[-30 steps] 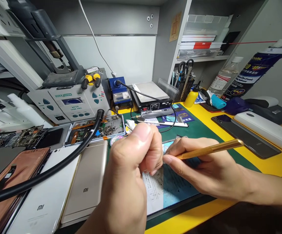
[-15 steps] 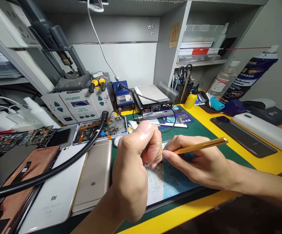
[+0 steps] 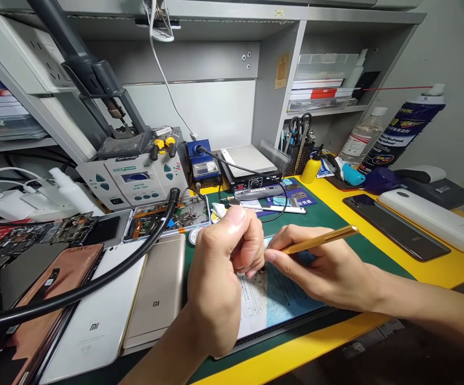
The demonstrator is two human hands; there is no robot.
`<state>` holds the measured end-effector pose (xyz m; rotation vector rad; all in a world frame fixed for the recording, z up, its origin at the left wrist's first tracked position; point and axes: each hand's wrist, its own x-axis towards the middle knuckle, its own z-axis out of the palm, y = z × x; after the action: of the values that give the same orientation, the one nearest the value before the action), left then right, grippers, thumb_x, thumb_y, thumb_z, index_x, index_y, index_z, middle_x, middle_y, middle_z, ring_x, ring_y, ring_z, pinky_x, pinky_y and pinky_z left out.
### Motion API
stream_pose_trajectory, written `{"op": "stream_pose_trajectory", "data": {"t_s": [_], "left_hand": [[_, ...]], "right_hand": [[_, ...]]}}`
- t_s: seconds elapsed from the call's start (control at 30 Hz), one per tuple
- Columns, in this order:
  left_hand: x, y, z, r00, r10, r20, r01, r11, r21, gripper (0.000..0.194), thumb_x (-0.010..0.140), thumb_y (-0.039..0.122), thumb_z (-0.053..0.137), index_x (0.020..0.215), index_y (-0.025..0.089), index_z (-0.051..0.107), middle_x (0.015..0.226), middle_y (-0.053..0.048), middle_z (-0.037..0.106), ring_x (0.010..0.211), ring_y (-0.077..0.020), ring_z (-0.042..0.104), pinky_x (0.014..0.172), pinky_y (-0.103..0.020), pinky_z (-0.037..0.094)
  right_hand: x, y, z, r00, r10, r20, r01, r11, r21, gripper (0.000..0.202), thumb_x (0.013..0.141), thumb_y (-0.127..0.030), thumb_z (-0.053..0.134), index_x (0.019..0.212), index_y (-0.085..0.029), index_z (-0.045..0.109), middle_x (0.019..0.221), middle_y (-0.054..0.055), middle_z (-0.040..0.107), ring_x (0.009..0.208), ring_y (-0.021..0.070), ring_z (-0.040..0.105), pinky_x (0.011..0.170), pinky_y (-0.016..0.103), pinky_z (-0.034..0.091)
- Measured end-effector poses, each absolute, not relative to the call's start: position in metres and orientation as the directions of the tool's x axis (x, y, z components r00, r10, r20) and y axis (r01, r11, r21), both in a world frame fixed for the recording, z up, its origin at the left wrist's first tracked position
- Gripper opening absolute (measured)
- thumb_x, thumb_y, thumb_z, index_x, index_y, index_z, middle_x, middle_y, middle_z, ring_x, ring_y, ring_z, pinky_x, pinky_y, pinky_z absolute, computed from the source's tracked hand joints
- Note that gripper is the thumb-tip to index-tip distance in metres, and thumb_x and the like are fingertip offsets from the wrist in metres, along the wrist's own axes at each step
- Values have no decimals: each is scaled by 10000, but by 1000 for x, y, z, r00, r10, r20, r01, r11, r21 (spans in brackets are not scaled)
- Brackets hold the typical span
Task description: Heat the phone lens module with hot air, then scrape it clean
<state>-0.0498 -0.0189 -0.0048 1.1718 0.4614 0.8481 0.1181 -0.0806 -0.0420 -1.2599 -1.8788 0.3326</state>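
My left hand (image 3: 218, 283) is closed in a fist, thumb on top, above a printed sheet (image 3: 256, 310). Its fingertips point toward my right hand, and what they grip is hidden; a small dark bit shows just below them. My right hand (image 3: 320, 264) pinches a slim gold pen-shaped tool (image 3: 316, 240) like a pencil. The tool's back end points up and right. Its tip is out of sight near the left fingers. The sheet, pale on the left and blue on the right, lies on a green mat (image 3: 332, 219).
Phone back covers (image 3: 155, 299) and a thick black hose (image 3: 135, 248) lie to the left. Behind stand a hot-air station (image 3: 135, 182), a tray of circuit boards (image 3: 199, 214) and a hot plate (image 3: 251, 160). A dark phone (image 3: 396, 227) and spray can (image 3: 408, 128) are at right.
The camera view has tilted up slightly, so the bench sits a little lower in the picture. Both hands keep nearly the same pose, with the gold tool still in the right.
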Motion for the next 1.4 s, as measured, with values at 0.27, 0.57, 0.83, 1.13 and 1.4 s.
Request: {"op": "stream_pose_trajectory", "data": {"t_s": [0.27, 0.57, 0.83, 1.13, 1.4], "left_hand": [[-51, -19, -6, 609, 783, 127, -363, 133, 922, 634, 858, 674, 595, 497, 226, 329, 507, 18, 277, 523, -146, 286, 549, -354, 268], [-58, -11, -3, 610, 764, 209, -451, 118, 885, 597, 970, 553, 468, 509, 210, 304, 499, 11, 247, 509, -143, 268, 535, -331, 270], [-59, -10, -10, 685, 701, 197, -440, 182, 879, 624, 959, 595, 499, 529, 197, 285, 507, 25, 202, 515, -130, 201, 544, -345, 206], [-55, -9, -12, 631, 748, 207, -453, 139, 881, 622, 977, 606, 485, 537, 202, 311, 531, 19, 247, 534, -141, 245, 559, -353, 225], [-54, -12, -10, 597, 780, 188, -446, 128, 886, 615, 995, 671, 427, 590, 210, 386, 624, 8, 344, 600, -159, 344, 593, -336, 319]], "right_hand": [[119, -80, -44, -131, 861, 492, 654, 448, -610, 141, 992, -221, 667, 855, -189, 668, 746, 58, 748, 614, 164, 668, 563, 254, 534], [120, -79, -47, -137, 862, 489, 659, 447, -604, 143, 995, -232, 671, 860, -185, 660, 732, 45, 722, 592, 143, 615, 554, 245, 500], [119, -80, -43, -137, 888, 439, 662, 412, -627, 161, 1008, -250, 635, 874, -169, 674, 748, 73, 729, 634, 166, 629, 581, 273, 517], [120, -81, -44, -143, 888, 438, 670, 412, -617, 161, 1013, -251, 635, 881, -169, 677, 737, 67, 731, 607, 156, 612, 554, 266, 495], [119, -83, -42, -140, 888, 437, 668, 411, -620, 142, 1008, -252, 652, 895, -181, 699, 772, 71, 757, 625, 161, 653, 572, 256, 529]]}}
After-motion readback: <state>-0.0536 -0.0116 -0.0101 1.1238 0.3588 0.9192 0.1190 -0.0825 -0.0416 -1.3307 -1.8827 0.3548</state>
